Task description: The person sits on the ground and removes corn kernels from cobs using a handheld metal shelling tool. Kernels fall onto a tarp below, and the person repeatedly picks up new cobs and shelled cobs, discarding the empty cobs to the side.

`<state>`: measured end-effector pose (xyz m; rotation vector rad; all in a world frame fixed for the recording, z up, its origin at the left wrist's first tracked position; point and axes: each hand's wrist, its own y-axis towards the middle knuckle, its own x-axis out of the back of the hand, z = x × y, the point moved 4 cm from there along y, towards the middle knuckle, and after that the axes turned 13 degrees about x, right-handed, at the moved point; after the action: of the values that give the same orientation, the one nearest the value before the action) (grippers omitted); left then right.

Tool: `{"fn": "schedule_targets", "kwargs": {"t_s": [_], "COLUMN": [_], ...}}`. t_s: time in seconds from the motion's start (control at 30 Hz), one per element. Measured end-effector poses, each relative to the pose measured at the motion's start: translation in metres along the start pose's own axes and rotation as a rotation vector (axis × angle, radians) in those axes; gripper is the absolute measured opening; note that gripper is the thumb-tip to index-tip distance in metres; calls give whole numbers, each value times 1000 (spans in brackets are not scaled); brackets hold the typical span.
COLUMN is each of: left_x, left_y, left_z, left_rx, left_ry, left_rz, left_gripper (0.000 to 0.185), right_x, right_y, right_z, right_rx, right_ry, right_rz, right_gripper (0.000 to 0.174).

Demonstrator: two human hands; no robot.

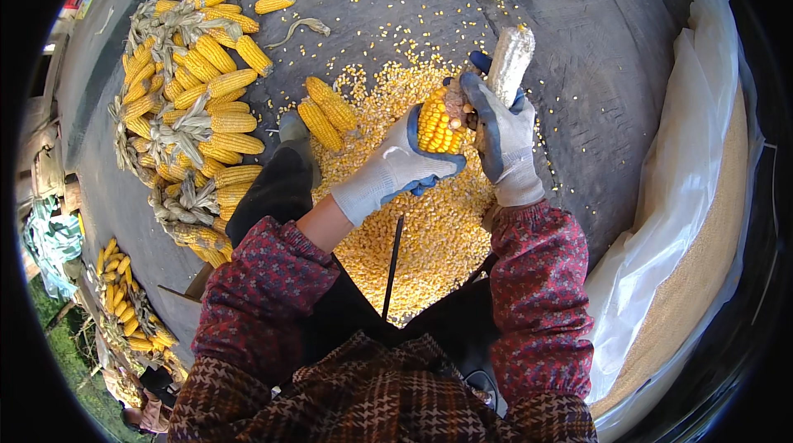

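Observation:
My left hand (396, 164), in a pale knit glove with a blue coated palm, grips a partly shelled ear of corn (437, 127). Yellow kernels cover the near part of the ear, while its far right side is reddish and bare. A stripped whitish corn cob (513, 59) sticks up out of my right hand (511, 133), which wears a matching glove. The right fingers press close against the ear's bare side; some are hidden behind it. Below both hands spreads a heap of loose kernels (415, 251).
Two corn ears (328, 111) lie on the heap by my left boot (292, 127). Husk-tied bundles of ears (198, 108) are piled at left, with more ears (121, 294) beyond. Plastic sheeting (666, 207) with tan grain (700, 269) borders the right. Kernels dot the dark floor (595, 65).

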<state>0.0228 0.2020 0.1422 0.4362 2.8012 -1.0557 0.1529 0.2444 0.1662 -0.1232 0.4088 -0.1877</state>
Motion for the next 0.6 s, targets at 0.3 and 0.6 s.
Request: {"fn": "schedule_targets", "kwargs": {"t_s": [0.3,0.6], "left_x": [-1,5], "left_y": [-6,6], "left_z": [3,-2], "left_rx": [244,-433], "left_ry": [-130,399], "left_rz": [182,-288], "left_gripper": [65,82], "right_x": [-9,-14], "right_y": [-10,-19], "right_z": [-6,-13], "right_rx": [233,513], "right_ry": [-273,-556], "right_rz": [-32,150], "right_gripper": [40,40]}}
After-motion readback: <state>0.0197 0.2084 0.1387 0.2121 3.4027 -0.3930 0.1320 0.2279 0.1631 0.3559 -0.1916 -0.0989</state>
